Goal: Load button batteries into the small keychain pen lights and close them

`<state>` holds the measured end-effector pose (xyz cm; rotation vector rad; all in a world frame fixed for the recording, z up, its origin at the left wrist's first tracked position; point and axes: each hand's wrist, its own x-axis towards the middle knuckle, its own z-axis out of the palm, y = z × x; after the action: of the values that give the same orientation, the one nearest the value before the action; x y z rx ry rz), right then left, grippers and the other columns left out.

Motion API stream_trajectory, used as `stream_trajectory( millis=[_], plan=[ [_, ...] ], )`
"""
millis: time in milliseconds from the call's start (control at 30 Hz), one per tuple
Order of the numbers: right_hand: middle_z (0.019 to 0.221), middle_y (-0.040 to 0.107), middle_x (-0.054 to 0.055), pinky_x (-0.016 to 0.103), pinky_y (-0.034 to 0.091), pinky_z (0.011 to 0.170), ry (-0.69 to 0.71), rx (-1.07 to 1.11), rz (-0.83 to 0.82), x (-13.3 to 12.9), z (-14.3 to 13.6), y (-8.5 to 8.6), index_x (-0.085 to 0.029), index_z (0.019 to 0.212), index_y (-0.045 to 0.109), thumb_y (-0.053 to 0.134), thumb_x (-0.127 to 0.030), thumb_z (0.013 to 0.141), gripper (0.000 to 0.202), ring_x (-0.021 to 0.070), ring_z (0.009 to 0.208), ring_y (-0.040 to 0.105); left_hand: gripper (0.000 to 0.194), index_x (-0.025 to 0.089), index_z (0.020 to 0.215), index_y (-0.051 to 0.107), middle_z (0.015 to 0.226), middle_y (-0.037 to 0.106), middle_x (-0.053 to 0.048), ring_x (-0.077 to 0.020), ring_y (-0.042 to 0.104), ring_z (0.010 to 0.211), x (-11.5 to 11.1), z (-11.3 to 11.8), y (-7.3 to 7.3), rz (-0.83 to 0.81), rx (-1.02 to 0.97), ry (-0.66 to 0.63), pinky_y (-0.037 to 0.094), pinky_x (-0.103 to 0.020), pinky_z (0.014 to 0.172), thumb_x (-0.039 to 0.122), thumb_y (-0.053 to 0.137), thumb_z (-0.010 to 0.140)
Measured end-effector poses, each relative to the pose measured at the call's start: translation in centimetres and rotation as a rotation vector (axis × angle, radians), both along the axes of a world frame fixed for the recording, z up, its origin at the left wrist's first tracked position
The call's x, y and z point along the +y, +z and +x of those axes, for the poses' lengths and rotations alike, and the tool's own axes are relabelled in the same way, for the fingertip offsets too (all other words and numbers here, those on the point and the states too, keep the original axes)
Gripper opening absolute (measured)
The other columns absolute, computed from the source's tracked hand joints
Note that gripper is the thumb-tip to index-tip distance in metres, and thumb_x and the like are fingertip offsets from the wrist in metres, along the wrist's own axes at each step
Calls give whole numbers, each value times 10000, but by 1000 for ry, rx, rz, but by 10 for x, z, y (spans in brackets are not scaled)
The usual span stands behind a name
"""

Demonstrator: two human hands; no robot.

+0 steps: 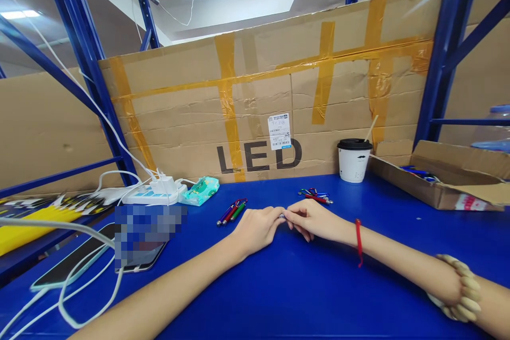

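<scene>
My left hand [257, 231] and my right hand [313, 219] meet over the middle of the blue tabletop [303, 297]. Both have closed fingers, pinched on a small silvery piece [282, 216] that shows between the fingertips; most of it is hidden, so its kind cannot be made out. Left of my left hand lies a small group of slim pen-like pieces [232, 212] in purple, red and green with silvery ends. Behind my right hand is a loose pile of thin red, blue and silvery parts [315, 195].
A lidded paper cup [354, 162] with a straw stands at the back right, beside an open cardboard box [434, 183]. On the left are a power strip [153, 194], a green packet [202, 191], phones [74, 260] and looping white cables. A tall cardboard sheet [179, 122] closes the back.
</scene>
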<state>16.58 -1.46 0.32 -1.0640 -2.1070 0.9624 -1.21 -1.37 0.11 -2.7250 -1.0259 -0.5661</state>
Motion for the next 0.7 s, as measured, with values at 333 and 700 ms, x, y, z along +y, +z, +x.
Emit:
stream_trajectory(
  millis=[333,700],
  plan=[
    [457,439,-54,161,328,347,50,16,-44,7,5,0,-137,665,553,408,-555,794,461,60,343,454,209,216,894,521,881,648,3,-155,613,802,2,2,3,-163,-138,21,430,-229,694,293,327,905],
    [778,665,23,248,391,545,-624,-239,653,25,43,29,-213,830,625,374,-422,848,327,155,647,598,274,218,949,489,652,615,1,-194,612,644,4,4,1,-112,-130,228,398,-247,558,410,302,891]
  ],
)
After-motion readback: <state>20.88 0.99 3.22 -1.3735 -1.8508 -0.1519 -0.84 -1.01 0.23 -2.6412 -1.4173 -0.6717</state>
